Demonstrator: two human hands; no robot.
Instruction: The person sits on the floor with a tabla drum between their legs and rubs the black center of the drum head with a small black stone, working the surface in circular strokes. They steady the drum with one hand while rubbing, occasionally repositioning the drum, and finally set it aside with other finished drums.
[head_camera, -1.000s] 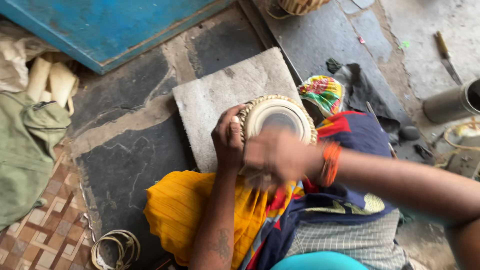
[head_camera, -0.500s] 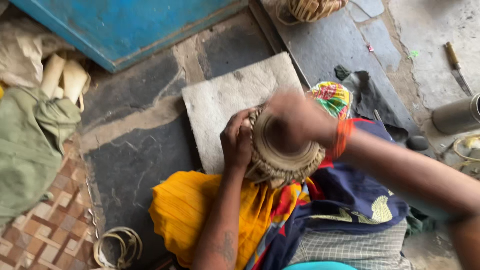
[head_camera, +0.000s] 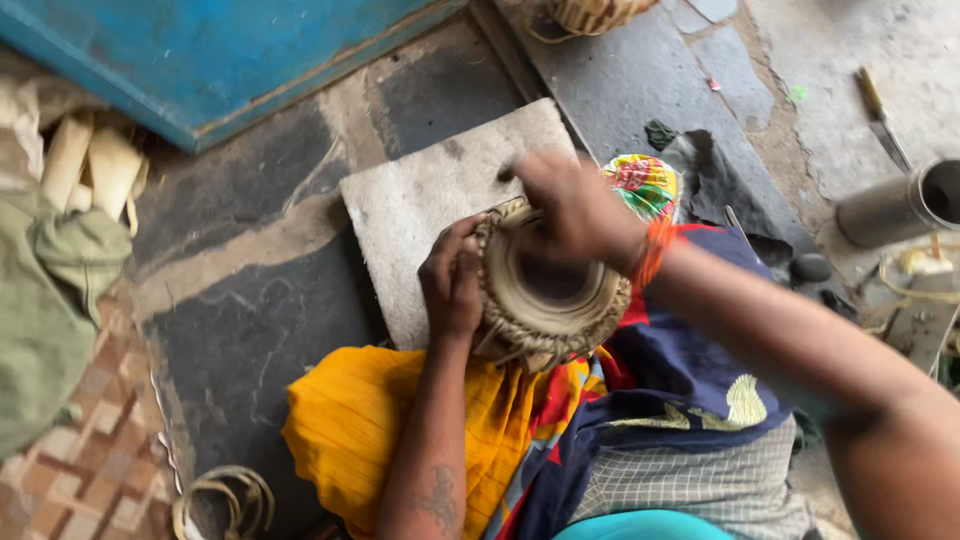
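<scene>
Drum (head_camera: 545, 305) sits in my lap on the yellow cloth (head_camera: 370, 430), its upper edge over the stone slab (head_camera: 430, 200). My left hand (head_camera: 452, 285) is closed around its braided rim at 9 o'clock. My right hand (head_camera: 570, 205) lies over the rim at 12 o'clock; motion blur, grip cannot be judged. Metal pipe (head_camera: 900, 205) at 3 o'clock, well apart. Blue board (head_camera: 200, 50) at 11 o'clock.

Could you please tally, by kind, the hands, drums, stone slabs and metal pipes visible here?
Hands: 2, the left hand and the right hand
Small round rope-laced drum: 1
Flat grey square stone slab: 1
Grey metal pipe: 1
Total: 5
</scene>
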